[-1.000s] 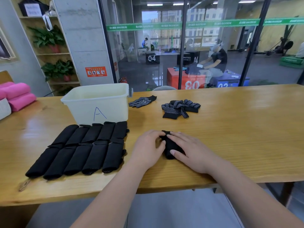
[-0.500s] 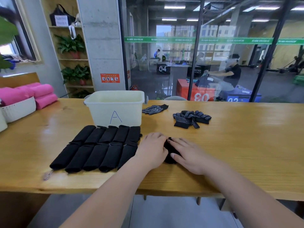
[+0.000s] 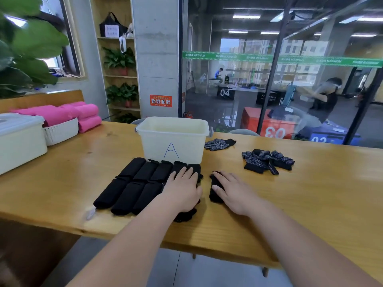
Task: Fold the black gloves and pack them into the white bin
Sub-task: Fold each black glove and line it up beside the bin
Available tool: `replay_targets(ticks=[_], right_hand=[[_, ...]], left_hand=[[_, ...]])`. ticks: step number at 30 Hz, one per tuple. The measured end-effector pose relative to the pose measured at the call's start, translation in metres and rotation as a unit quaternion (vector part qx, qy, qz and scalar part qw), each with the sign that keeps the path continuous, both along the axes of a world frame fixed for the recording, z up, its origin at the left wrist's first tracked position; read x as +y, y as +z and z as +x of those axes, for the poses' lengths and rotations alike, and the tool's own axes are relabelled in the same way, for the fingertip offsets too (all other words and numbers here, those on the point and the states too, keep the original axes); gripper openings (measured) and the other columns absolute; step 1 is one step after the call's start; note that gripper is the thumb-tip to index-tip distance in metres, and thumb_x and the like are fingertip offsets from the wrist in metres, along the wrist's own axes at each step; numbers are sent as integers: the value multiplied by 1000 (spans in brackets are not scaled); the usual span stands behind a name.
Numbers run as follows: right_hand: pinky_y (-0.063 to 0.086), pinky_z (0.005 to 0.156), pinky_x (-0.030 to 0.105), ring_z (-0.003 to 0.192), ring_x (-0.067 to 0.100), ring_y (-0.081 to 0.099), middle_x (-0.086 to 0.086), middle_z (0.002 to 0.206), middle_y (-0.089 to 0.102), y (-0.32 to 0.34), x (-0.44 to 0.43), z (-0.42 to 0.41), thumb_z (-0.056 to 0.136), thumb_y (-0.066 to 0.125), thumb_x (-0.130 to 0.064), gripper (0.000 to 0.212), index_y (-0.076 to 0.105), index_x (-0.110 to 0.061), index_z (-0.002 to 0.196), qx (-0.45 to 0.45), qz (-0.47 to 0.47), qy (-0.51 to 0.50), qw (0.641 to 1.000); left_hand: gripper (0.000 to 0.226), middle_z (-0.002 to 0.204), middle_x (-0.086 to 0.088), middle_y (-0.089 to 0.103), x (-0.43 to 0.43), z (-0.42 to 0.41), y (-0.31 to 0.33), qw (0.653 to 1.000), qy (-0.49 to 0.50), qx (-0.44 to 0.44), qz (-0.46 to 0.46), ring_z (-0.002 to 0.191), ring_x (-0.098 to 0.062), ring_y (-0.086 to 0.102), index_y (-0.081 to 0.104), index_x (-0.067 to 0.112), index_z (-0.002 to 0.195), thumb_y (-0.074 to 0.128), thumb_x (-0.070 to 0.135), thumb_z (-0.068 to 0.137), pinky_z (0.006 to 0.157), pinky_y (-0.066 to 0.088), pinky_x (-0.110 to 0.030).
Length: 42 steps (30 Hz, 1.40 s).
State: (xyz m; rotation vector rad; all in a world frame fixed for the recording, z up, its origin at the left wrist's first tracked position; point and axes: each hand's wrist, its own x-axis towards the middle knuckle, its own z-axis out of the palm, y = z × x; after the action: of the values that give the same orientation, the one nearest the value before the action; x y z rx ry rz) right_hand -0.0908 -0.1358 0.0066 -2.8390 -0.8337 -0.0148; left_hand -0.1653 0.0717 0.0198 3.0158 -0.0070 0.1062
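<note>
Head view shows my right grip (image 3: pixel 234 193) flat, fingers straight, pressing one folded glove (image 3: pixel 214 196) onto the desk (image 3: pixel 310 193). My left grip (image 3: pixel 183 190) lies open across the folded rows (image 3: pixel 132 183) in front of the white bin (image 3: pixel 173 139). I judge this is the folding step. Next, that glove needs sliding in beside the rows.

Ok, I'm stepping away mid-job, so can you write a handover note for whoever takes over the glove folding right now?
Left hand: open, flat on the right end of the folded rows.
Right hand: open, pressing one folded glove beside them.
White bin: behind the rows; no gloves show inside, bottom hidden.
Done: two rows folded on the table.
Left: fold the single loose glove and the loose pile, then pack everything.
</note>
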Motion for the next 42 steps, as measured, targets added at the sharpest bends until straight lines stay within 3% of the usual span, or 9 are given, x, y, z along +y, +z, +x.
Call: replay_targets(ticks=[17, 23, 33, 42], right_hand=[[15, 129, 53, 162, 23, 6, -4, 175, 12, -8, 43, 31, 107, 15, -64, 71, 9, -30, 168, -6, -3, -7, 1000], [10, 130, 51, 163, 22, -1, -8, 176, 2, 4, 40, 33, 106, 16, -68, 71, 3, -36, 168, 14, -2, -14, 1000], [15, 130, 51, 162, 21, 3, -8, 176, 4, 12, 3, 21, 106, 21, -67, 69, 12, -36, 168, 13, 6, -7, 1000], [13, 130, 50, 163, 23, 4, -5, 176, 6, 16, -60, 15, 106, 22, -68, 70, 14, -36, 168, 8, 0, -44, 999]], left_hand=[[70, 178, 2, -4, 3, 4, -15, 1000, 10, -2, -11, 164, -19, -8, 6, 21, 171, 20, 54, 110, 132, 0, -49], [69, 179, 1, -2, 2, 1, -13, 1000, 8, -13, -12, 164, -19, -6, 8, 20, 171, 21, 52, 110, 133, 1, -48], [71, 178, 2, 11, -13, 6, -3, 998, -5, -59, 12, 164, -21, 1, 15, 23, 169, 24, 61, 110, 132, 5, -49], [77, 178, 1, 8, -66, 18, 4, 997, -56, -51, 33, 164, -22, 1, 15, 23, 169, 20, 68, 107, 132, 5, -50]])
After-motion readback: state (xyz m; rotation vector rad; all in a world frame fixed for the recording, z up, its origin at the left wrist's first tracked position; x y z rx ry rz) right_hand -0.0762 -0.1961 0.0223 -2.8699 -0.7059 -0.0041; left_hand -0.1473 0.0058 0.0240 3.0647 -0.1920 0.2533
